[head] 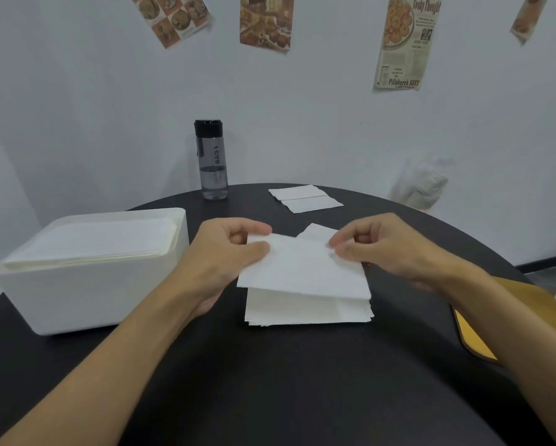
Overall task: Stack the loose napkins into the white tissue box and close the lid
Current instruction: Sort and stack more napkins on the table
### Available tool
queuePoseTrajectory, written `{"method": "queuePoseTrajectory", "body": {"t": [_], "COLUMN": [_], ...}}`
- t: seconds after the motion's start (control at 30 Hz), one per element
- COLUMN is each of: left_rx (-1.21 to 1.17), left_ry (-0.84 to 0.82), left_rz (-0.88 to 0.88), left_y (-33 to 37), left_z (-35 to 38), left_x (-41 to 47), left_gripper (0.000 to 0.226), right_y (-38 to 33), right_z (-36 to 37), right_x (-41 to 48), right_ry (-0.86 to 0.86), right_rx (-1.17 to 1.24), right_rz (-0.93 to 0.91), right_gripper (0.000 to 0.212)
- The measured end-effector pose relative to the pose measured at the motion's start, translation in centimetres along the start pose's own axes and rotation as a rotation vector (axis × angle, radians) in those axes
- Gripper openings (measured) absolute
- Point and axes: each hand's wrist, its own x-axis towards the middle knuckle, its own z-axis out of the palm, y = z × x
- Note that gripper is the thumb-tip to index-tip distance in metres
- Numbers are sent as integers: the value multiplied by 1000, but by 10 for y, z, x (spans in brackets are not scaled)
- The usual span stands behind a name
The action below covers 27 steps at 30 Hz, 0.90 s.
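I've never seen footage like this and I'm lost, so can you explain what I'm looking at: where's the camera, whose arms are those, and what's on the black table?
There is no machine here. This one picture comes from a wide-angle camera worn on a person's head, looking forward and down, so the arms are the wearer's own. The left hand and right hand each pinch a far corner of one white napkin in their fingers, just above a stack of napkins on the round black table. At the left stands the white tissue box, open and already holding napkins. Farther back are a water bottle and two loose napkins. A flat yellowish board lies at the right, partly under the right arm; it may be the lid.
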Motion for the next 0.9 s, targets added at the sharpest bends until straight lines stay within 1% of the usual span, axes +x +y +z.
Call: {"method": "queuePoseTrajectory", "body": {"t": [0.07, 0.2, 0.27, 0.33, 0.4, 0.47, 0.6, 0.67, 0.73, 0.77, 0.87, 0.9], "left_rx": [179, 484, 664, 776, 807, 823, 878, 903, 923, 929, 932, 932], "left_ry": [-26, -110, -132, -174, -253, -333, -390, -408, -428, -436, -441, -438], "left_rz": [9, 43, 96, 135, 139, 117, 135, 132, 115, 109, 124, 132], "left_y": [-3, -10, -14, -21, -27, -30, -29, -27, -25, -24, -22, -22], "left_z": [-1, -1, 1, 2, 2, 3, 2, 0, -3, -4, -7, -7], "left_x": [1, 3, 4, 4, 4, 3, 5, 4, 5, 5, 6, 5], "left_gripper": [22, 20, 19, 22, 26, 28, 36, 41, 44, 42, 26, 24], "right_y": [6, 14, 17, 19, 22, 26, 31, 35, 40, 43, 49, 50], "right_z": [1, 2, 1, -2, -6, -13, -24, -25, -24, -23, -20, -19], "right_x": [3, 6, 6, 6, 7, 8, 6, 6, 8, 10, 14, 14], "right_ry": [-57, -143, -147, -133, -100, -79, -203, -234, -216, -198, -91, -41], "right_rx": [-137, -309, -342, -340, -361, -434, -613, -623, -611, -607, -598, -570], "right_rz": [4, -17, -35, -37, -23, -14, 29, 40, 39, 32, -45, -67], "right_gripper": [7, 7, 8, 8, 9, 16, 45, 49, 44, 39, 18, 16]}}
